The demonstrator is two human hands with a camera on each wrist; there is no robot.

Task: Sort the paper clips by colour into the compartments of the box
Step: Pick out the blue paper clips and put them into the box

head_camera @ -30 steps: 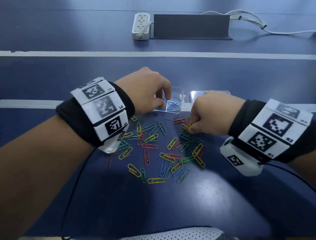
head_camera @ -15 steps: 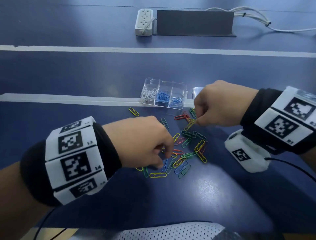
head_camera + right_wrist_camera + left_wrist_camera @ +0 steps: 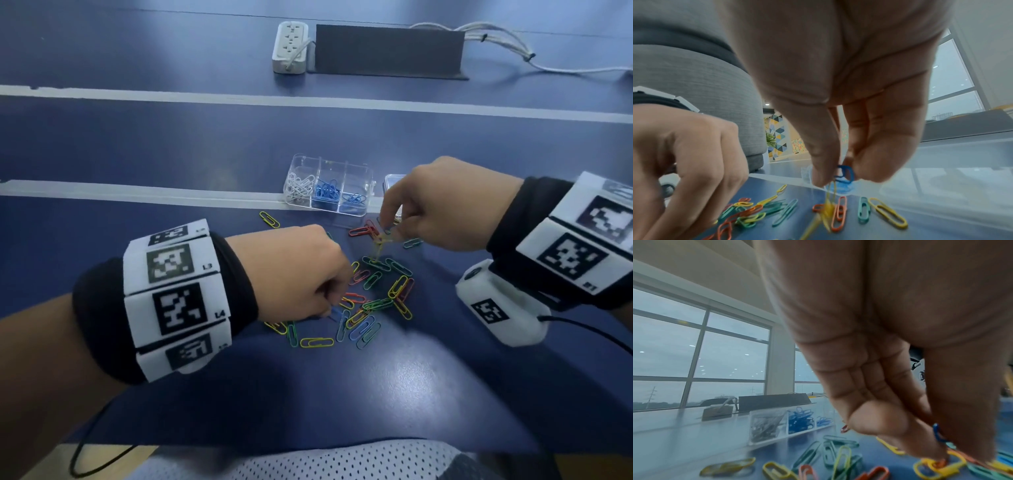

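Observation:
A clear compartment box (image 3: 356,171) stands at the far side of the loose clips, with white clips in its left cell and blue clips (image 3: 327,192) in the other two; the left wrist view shows the box (image 3: 768,426) too. A pile of mixed-colour paper clips (image 3: 376,301) lies on the blue table. My left hand (image 3: 327,310) reaches down into the pile's near left side and pinches a blue clip (image 3: 937,433). My right hand (image 3: 388,233) hovers over the pile's far edge, just in front of the box. It pinches a blue clip (image 3: 845,174), from which tangled yellow clips (image 3: 829,204) dangle.
A single yellow clip (image 3: 269,219) lies left of the pile. The box's clear lid (image 3: 394,180) sits behind my right hand. Farther back are a white power strip (image 3: 290,48), a dark upright plate (image 3: 388,51) and white cables (image 3: 496,44). White tape lines cross the table.
My left hand came back from the box to the pile and now pinches a blue clip. My right hand rose a little from the pile's far edge with clips hanging from it.

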